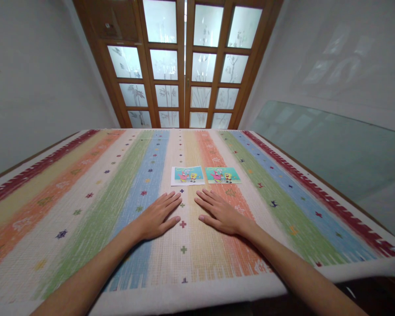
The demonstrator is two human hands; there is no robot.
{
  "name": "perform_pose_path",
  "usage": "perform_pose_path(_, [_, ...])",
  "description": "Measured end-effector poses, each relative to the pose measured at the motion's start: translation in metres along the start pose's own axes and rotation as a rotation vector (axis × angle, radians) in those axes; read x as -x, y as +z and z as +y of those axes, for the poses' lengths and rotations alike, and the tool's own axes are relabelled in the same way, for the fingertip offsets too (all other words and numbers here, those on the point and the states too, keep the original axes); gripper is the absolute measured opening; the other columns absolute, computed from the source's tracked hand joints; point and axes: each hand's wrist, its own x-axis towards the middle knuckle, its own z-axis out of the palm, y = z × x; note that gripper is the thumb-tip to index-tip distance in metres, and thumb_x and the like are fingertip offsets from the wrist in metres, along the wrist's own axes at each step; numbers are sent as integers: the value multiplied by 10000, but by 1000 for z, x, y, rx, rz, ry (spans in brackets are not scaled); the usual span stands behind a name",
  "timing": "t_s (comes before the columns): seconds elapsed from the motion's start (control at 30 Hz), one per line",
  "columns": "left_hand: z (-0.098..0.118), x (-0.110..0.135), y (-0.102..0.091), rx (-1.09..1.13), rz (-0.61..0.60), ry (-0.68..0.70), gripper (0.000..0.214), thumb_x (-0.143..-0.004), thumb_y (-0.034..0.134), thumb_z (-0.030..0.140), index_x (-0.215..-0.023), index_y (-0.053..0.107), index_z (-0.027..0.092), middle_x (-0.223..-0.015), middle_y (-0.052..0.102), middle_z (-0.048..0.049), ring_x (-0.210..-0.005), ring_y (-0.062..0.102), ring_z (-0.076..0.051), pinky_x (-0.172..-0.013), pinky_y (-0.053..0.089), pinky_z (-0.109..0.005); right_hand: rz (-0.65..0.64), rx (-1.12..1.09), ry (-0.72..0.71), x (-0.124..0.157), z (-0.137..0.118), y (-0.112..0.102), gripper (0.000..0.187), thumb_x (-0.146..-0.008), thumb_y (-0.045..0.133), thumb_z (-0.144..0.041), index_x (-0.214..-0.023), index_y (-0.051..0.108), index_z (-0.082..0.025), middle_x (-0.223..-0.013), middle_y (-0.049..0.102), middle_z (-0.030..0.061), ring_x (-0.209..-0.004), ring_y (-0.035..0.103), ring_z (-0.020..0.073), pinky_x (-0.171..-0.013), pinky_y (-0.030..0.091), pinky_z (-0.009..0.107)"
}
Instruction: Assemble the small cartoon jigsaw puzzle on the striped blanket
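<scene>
My left hand (158,216) lies flat on the striped tablecloth (184,263), palm down, fingers stretched forward and thumb apart. Mirroring it, my right hand (220,213) rests palm down with its fingers spread. Neither holds anything. Just beyond the fingertips lie two small cartoon pictures side by side, with a narrow gap between them. The left picture (188,176) has a white border and shows a pink starfish figure and a yellow square figure on teal. A near-identical scene fills the right picture (223,175), which has little or no border. Both hands are apart from the pictures.
The cloth covers a wide table whose front edge (184,303) is close to me. Wooden doors with frosted panes (166,66) stand behind the far edge. A pale greenish glass panel (332,140) leans along the right wall; a plain wall (36,79) is on the left.
</scene>
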Motion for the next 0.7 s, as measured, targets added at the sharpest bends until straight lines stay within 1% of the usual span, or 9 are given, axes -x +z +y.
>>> perform_pose_path(0.13, [-2, -2, 0, 18, 28, -4, 582, -1067, 410, 519, -1541, 457, 184, -1617, 428, -121, -1532, 338, -286, -1257, 289, -516, -17, -5, 2, -1, -3, -4, 662, -1052, 436, -550, -1573, 434, -142, -1664, 321, 159, -1570, 227, 333, -1276, 217, 574])
perform_pose_path(0.23, [0, -8, 0, 31, 96, -10, 513, -1068, 410, 473, -1456, 549, 167, -1541, 532, -127, -1478, 423, -285, -1222, 354, -513, -2, -20, 2, -1, -2, -4, 637, -1062, 413, -546, -1561, 456, -153, -1659, 341, 152, -1570, 237, 317, -1277, 220, 570])
perform_pose_path(0.3, [5, -17, -1, 35, 143, 3, 476, -1064, 414, 449, -1431, 569, 188, -1524, 551, -117, -1456, 448, -286, -1205, 379, -520, 14, -23, -2, -1, -2, -3, 602, -1074, 393, -520, -1550, 474, -161, -1649, 369, 145, -1565, 257, 304, -1278, 226, 562])
perform_pose_path(0.37, [11, -31, -2, 27, 181, 20, 476, -1057, 424, 445, -1448, 553, 207, -1553, 518, -111, -1464, 433, -293, -1208, 372, -532, 44, -23, -15, -1, 0, -2, 575, -1080, 384, -497, -1537, 495, -166, -1628, 413, 143, -1556, 285, 300, -1271, 248, 561])
perform_pose_path(0.47, [16, -63, 2, 2, 226, 12, 514, -1064, 391, 456, -1480, 516, 180, -1592, 466, -128, -1501, 381, -287, -1233, 339, -507, 112, -18, -54, -2, 1, -1, 542, -1084, 371, -465, -1486, 560, -153, -1569, 503, 153, -1528, 348, 305, -1251, 298, 561])
perform_pose_path(0.5, [16, -75, 5, -10, 223, -7, 534, -1070, 369, 455, -1498, 493, 160, -1606, 444, -137, -1516, 357, -288, -1242, 320, -508, 134, -17, -70, -2, 1, -1, 525, -1086, 363, -450, -1455, 593, -155, -1541, 537, 152, -1509, 383, 303, -1241, 320, 556])
perform_pose_path(0.6, [10, -106, 19, -51, 177, -72, 587, -1080, 316, 472, -1535, 434, 120, -1636, 382, -173, -1546, 295, -319, -1252, 257, -560, 187, -34, -99, -3, 3, -4, 474, -1090, 338, -398, -1333, 691, -195, -1428, 646, 132, -1402, 521, 278, -1196, 395, 524])
perform_pose_path(0.67, [4, -116, 27, -70, 146, -102, 592, -1087, 287, 476, -1544, 421, 123, -1629, 388, -183, -1549, 289, -315, -1247, 249, -577, 225, -46, -91, -2, 5, -6, 461, -1089, 335, -370, -1241, 737, -205, -1331, 706, 125, -1310, 595, 264, -1159, 431, 500])
perform_pose_path(0.7, [0, -117, 30, -82, 141, -118, 589, -1089, 275, 473, -1532, 438, 120, -1620, 400, -192, -1542, 306, -316, -1244, 250, -582, 242, -49, -81, -2, 7, -6, 457, -1088, 338, -363, -1198, 753, -205, -1281, 729, 122, -1266, 621, 259, -1143, 442, 490])
